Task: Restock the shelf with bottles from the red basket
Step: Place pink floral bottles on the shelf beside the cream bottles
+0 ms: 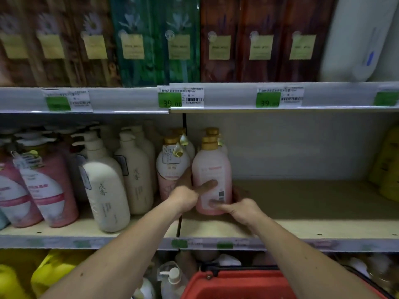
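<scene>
Bottle (211, 175) is the pink one with the gold cap, standing upright on the middle shelf (302, 212) just right of its twin (170, 169), with another gold cap tucked behind it. Looks like the placing step: it's down, and both hands are squaring it up. Left hand (185, 197) has its thumb pressed across the front and fingers wrapped round the left side. Right hand (241, 209) cups the base, thumb on the label, so both grips are closed on it. Next move, I'd guess, is letting go and reaching down to the red basket (237, 285) for another, since there's loads of bare shelf to the right.
</scene>
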